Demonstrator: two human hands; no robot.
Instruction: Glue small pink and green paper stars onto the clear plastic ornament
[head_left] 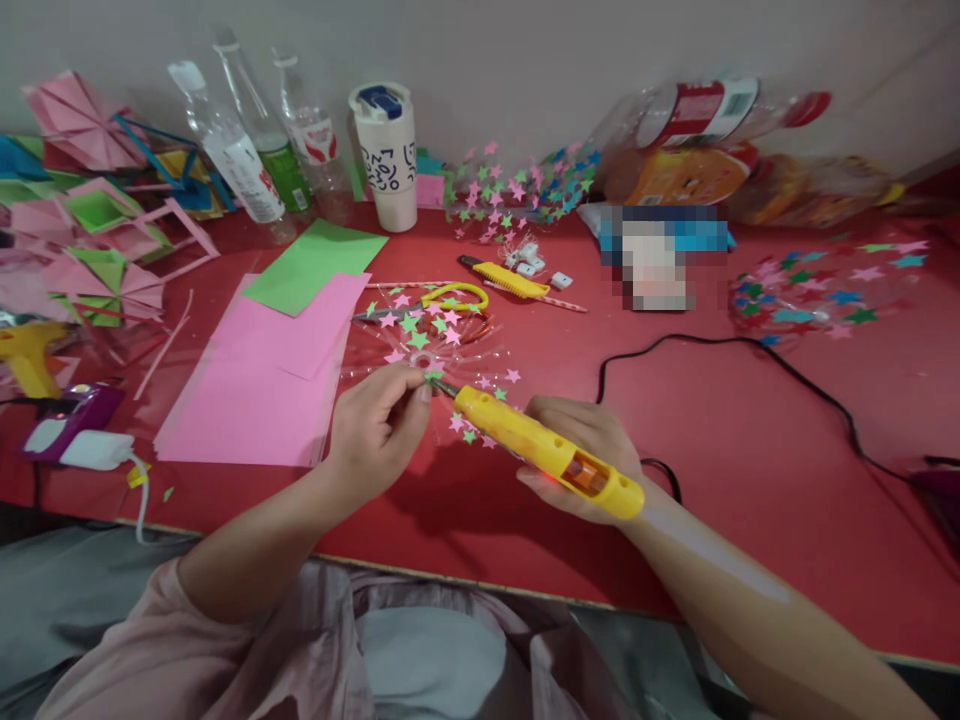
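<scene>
My right hand (585,450) is wrapped round a yellow hot glue gun (547,450), whose dark nozzle points up and left. The nozzle tip meets a small green paper star (433,377) pinched between the thumb and fingers of my left hand (382,425). Just beyond lies a clear plastic piece cut into spreading strips (424,360), with pink and green stars on several of them. Yellow-handled scissors (457,297) lie partly behind those strips. Whether glue sits on the star is too small to tell.
Pink paper sheets (255,390) and a green sheet (319,265) lie left. A yellow cutter (510,280), star-covered plastic pieces (825,290), a tumbler (386,160) and bottles (232,150) stand or lie farther back. A black cord (750,350) crosses the right side.
</scene>
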